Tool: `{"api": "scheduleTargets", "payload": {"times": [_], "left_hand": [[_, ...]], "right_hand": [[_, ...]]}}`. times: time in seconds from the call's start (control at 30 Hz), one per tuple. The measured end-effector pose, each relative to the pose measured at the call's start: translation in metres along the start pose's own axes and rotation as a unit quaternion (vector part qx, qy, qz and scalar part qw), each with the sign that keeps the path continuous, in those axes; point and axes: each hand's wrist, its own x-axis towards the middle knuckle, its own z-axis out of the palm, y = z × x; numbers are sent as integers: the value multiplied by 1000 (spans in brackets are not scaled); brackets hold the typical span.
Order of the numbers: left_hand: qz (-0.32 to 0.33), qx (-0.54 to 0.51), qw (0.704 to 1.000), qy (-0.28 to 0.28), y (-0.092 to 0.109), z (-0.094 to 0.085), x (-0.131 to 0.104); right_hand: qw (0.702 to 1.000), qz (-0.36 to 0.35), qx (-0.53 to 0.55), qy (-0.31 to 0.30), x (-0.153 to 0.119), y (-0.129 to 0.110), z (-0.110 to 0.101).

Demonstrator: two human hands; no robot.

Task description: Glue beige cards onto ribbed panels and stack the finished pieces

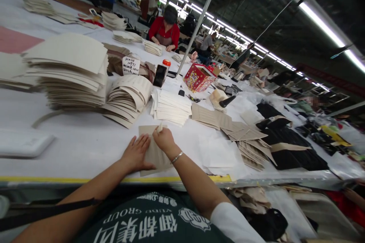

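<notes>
A beige fabric panel (156, 155) lies flat on the white table near its front edge. My left hand (138, 153) rests on the panel's left side with its fingers stretched out, pressing it flat. Over the panel's upper right part my right hand (164, 140) is closed, and a small pale piece (160, 127) sticks up out of the fist; its kind is hard to make out. Just beyond the panel sits a stack of white sheets (171, 107). Left of that, a stack of curved cream panels (129, 93) is fanned out.
A taller cream stack (68, 68) stands at the left, with a white box-like object (25, 142) before it. Taupe panels (248, 136) and black pieces (296, 144) lie to the right. Farther back are a phone (160, 75), a red box (199, 77) and a co-worker in red (164, 30).
</notes>
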Motion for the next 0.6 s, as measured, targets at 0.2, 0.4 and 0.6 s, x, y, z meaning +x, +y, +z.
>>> {"api": "scheduleTargets", "payload": {"times": [0.2, 0.4, 0.6], "left_hand": [[22, -30, 999, -39, -14, -9, -1], [3, -22, 997, -71, -29, -28, -2], [-5, -14, 998, -65, -26, -26, -5]], "right_hand": [[996, -70, -41, -45, -87, 18, 2], [998, -41, -34, -23, -26, -1, -1], [996, -72, -26, -46, -12, -8, -8]]}}
